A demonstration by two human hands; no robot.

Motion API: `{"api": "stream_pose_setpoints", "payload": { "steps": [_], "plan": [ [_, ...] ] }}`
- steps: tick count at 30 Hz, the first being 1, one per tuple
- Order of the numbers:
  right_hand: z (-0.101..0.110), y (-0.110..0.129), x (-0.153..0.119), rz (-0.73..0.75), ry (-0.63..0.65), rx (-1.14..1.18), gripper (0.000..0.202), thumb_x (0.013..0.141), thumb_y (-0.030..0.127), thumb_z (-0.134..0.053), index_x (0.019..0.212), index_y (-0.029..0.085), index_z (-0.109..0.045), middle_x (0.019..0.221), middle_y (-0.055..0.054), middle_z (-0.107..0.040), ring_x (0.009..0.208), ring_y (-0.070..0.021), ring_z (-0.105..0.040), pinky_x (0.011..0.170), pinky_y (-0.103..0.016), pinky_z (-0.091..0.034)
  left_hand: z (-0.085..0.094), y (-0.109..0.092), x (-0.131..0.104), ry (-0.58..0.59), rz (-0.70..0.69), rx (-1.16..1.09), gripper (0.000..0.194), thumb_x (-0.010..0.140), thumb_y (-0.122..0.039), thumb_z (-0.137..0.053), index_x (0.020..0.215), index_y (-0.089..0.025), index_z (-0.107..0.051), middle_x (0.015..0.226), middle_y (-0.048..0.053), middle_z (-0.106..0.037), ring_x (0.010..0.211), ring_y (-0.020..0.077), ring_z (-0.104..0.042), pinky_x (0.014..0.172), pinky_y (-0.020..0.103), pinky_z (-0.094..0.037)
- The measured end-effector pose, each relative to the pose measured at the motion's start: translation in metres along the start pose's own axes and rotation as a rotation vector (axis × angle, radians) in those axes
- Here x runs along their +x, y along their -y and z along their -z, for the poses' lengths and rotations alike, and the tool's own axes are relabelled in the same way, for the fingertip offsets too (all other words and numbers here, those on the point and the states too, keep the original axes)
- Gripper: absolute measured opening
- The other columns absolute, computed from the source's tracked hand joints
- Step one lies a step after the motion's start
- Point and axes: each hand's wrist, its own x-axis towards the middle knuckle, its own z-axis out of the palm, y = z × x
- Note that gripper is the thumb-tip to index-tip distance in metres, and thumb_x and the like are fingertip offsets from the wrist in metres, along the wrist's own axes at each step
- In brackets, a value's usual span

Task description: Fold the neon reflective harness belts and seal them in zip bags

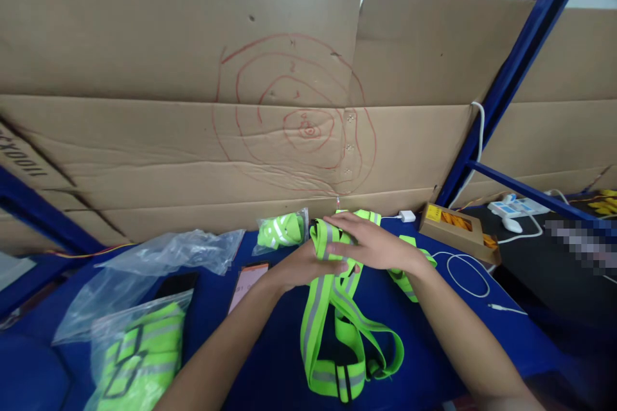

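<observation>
A neon-green reflective strap harness (315, 321) with grey stripes and black buckles hangs in loops over the blue tabletop (270, 366). My left hand (301, 266) is closed around its upper folds, thumb pointing right. From the other side my right hand (373, 241) presses on the same bundle, its fingers reaching over the top and its thumb across the front. Part of the folds is hidden between both hands. Under my right wrist lies another length of green strap (405, 276).
A bagged green harness (144, 353) lies front left, another small bagged one (282, 231) at the back. Clear plastic bags (178, 257), a phone (245, 279), a white cable (475, 292) and a cardboard box (457, 231) surround my arms. Cardboard (144, 148) walls the back.
</observation>
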Motion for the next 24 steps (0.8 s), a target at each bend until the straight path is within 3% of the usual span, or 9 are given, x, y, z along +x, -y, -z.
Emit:
{"api": "stream_pose_setpoints", "payload": {
  "steps": [3,6,9,11,13,16,18,20,24],
  "plan": [
    [-0.005,-0.002,-0.001,-0.02,0.024,-0.027,0.07,0.085,0.054,-0.073,0.145,0.024,-0.055,0.138,-0.013,-0.061,0.127,-0.0298,-0.058,0.106,-0.042,-0.046,0.0,0.002,0.0,-0.058,0.005,0.025,0.039,0.069,-0.036,-0.087,0.101,-0.018,-0.075,0.099,0.007,-0.077,0.094,0.0271,-0.07,0.085,0.038,-0.055],
    [-0.012,-0.005,0.003,0.011,-0.023,-0.037,0.056,0.088,0.049,-0.072,0.137,0.024,-0.061,0.126,-0.012,-0.067,0.118,-0.0286,-0.062,0.101,-0.042,-0.049,0.002,0.004,-0.001,-0.1,0.052,0.028,0.03,0.067,-0.033,-0.088,0.088,-0.017,-0.075,0.086,0.004,-0.076,0.089,0.0256,-0.07,0.085,0.037,-0.054],
    [-0.013,-0.003,0.006,0.065,-0.072,-0.019,0.049,0.088,0.045,-0.072,0.134,0.028,-0.064,0.126,-0.008,-0.068,0.116,-0.028,-0.064,0.099,-0.042,-0.05,0.004,0.005,-0.001,-0.127,0.138,-0.142,0.034,0.063,-0.029,-0.091,0.091,-0.017,-0.077,0.091,0.006,-0.078,0.094,0.0279,-0.072,0.091,0.04,-0.053],
    [-0.009,0.003,0.005,0.063,-0.117,-0.023,0.046,0.088,0.045,-0.072,0.131,0.03,-0.066,0.125,-0.007,-0.069,0.114,-0.0277,-0.065,0.097,-0.041,-0.051,0.003,0.004,-0.001,-0.066,0.172,-0.256,0.036,0.063,-0.029,-0.091,0.094,-0.015,-0.078,0.095,0.01,-0.079,0.098,0.0316,-0.073,0.094,0.042,-0.053],
    [-0.002,0.009,0.002,0.028,-0.177,-0.038,0.04,0.089,0.047,-0.07,0.124,0.028,-0.071,0.117,-0.006,-0.072,0.106,-0.0265,-0.068,0.091,-0.038,-0.052,-0.001,0.001,-0.002,0.074,0.167,-0.291,0.041,0.067,-0.031,-0.089,0.101,-0.014,-0.078,0.1,0.014,-0.079,0.101,0.0341,-0.073,0.095,0.044,-0.053],
    [0.011,0.015,-0.003,-0.091,-0.219,0.019,0.036,0.092,0.054,-0.064,0.097,0.021,-0.076,0.086,-0.002,-0.074,0.078,-0.02,-0.067,0.071,-0.03,-0.049,-0.01,-0.005,-0.003,0.259,0.122,-0.242,0.044,0.075,-0.039,-0.084,0.109,-0.013,-0.077,0.098,0.016,-0.079,0.094,0.032,-0.074,0.091,0.044,-0.054],
    [0.018,0.015,-0.006,-0.192,-0.183,0.135,0.043,0.092,0.059,-0.061,0.082,0.019,-0.074,0.071,0.0,-0.07,0.064,-0.0161,-0.062,0.06,-0.027,-0.044,-0.013,-0.009,-0.003,0.263,0.073,-0.16,0.041,0.079,-0.046,-0.08,0.102,-0.013,-0.078,0.091,0.014,-0.078,0.086,0.0292,-0.074,0.089,0.042,-0.054],
    [0.022,0.013,-0.007,-0.275,-0.14,0.259,0.047,0.091,0.061,-0.061,0.079,0.018,-0.073,0.069,0.0,-0.069,0.062,-0.0154,-0.061,0.058,-0.026,-0.043,-0.014,-0.012,-0.004,0.234,0.014,-0.056,0.038,0.083,-0.051,-0.075,0.093,-0.014,-0.078,0.09,0.013,-0.077,0.087,0.0279,-0.072,0.089,0.04,-0.054],
    [0.018,0.001,-0.004,-0.339,-0.057,0.503,0.041,0.088,0.06,-0.066,0.101,0.021,-0.069,0.086,0.0,-0.072,0.071,-0.0151,-0.063,0.062,-0.025,-0.046,-0.011,-0.014,-0.007,0.269,0.002,0.066,0.036,0.089,-0.05,-0.067,0.098,-0.017,-0.078,0.1,0.012,-0.078,0.096,0.0274,-0.073,0.09,0.037,-0.055]
  ]
}}
